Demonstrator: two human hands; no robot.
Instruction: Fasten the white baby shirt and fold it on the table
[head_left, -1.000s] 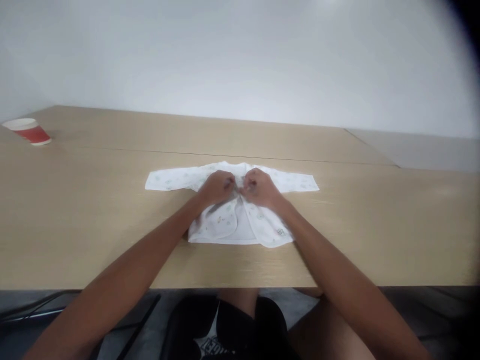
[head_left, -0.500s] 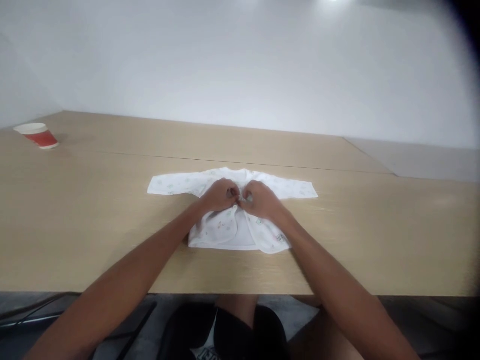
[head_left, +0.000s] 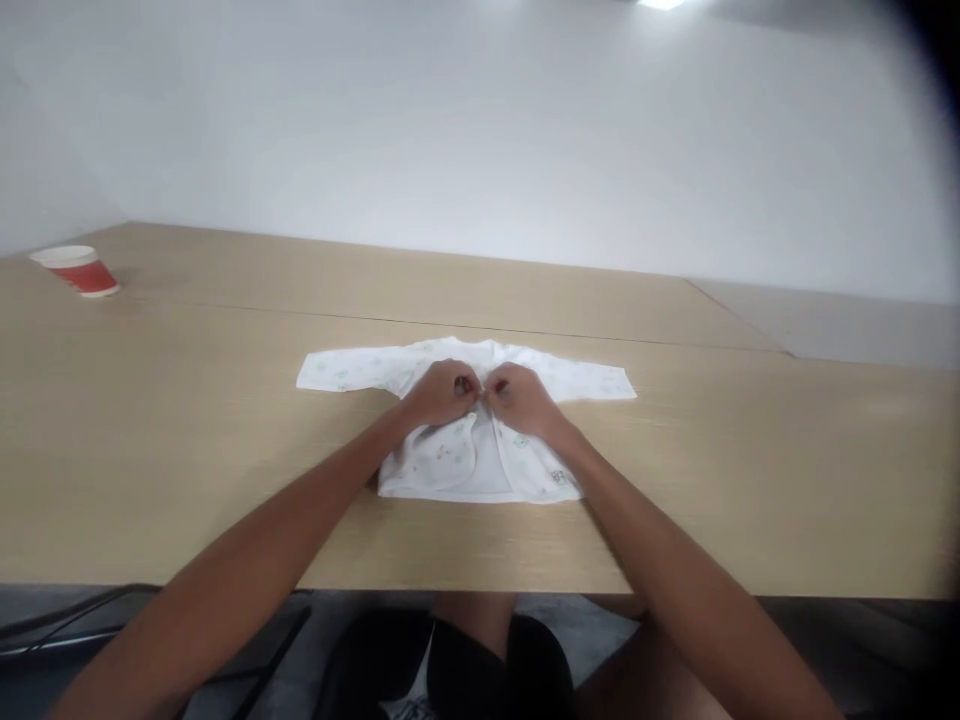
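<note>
A small white baby shirt point(head_left: 435, 462) with a faint print lies on the table, both sleeves spread out sideways. Its front parts below my hands, showing the plain inside between the two curved edges. My left hand point(head_left: 446, 391) pinches the left front edge near the middle of the chest. Opposite it, my right hand point(head_left: 519, 396) pinches the right front edge, thumb and finger curled together. The fingertips of both hands nearly meet over the opening. What lies right between them, perhaps a fastener, is too small to make out.
A red and white paper cup point(head_left: 79, 272) stands at the far left of the wooden table point(head_left: 750, 470). Behind the table rises a white wall point(head_left: 450, 140). The table's front edge runs just above my legs, and a chair point(head_left: 67, 640) shows below left.
Both hands keep their pinch on the shirt front, with the fingers shifting only slightly. The lower right flap of the shirt has drawn up a little.
</note>
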